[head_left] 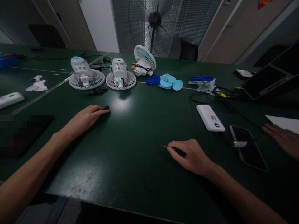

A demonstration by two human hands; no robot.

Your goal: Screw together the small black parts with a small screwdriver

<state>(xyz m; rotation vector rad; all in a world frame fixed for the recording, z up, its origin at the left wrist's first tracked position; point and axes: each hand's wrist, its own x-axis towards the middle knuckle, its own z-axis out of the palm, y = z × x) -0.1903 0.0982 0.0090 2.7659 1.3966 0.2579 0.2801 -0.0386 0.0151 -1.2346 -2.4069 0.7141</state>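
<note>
My left hand (87, 117) reaches forward, low over the table, its thumb and fingers closed on a small black piece (106, 108) whose kind I cannot make out. My right hand (192, 157) is near the front of the table, wrapped round the dark handle of a screwdriver (179, 151); its thin metal shaft points left. Beyond my left hand, two white fan heads (120, 74) (86, 76) lie grille-down. A third small fan (143, 60) stands tilted behind them. Light-blue fan blades (171, 82) rest to their right.
A white power bank (210, 118) and a phone (249, 147) lie right of my right hand. Another person's hand (283, 138) rests at the right edge. Blue-and-white gloves (203, 82) and cables lie behind. White tissues (37, 84) are at left; a large fan (155, 20) stands beyond the table (130, 174).
</note>
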